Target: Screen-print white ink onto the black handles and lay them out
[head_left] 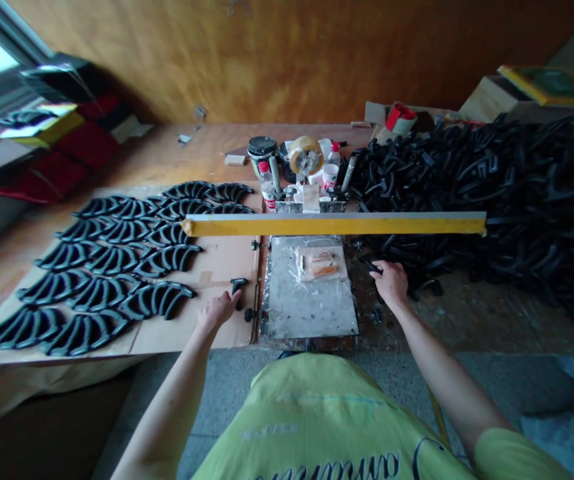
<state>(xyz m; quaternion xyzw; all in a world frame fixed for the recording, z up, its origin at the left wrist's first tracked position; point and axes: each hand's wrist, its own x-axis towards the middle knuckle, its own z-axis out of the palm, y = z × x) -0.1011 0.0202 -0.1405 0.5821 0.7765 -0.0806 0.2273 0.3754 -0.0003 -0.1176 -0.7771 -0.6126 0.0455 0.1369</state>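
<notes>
While the left hand (217, 309) pinches a black part (238, 285) near the right edge of the cardboard (227, 328) and the right hand (392, 282) grips a second part (373, 268), I judge it part-handling, next needing steady control.

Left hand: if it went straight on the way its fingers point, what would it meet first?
Beyond the black piece at its fingertips, the left hand would probably meet the left side of the grey plate first; its height is hard to judge, so it might pass above.
</notes>
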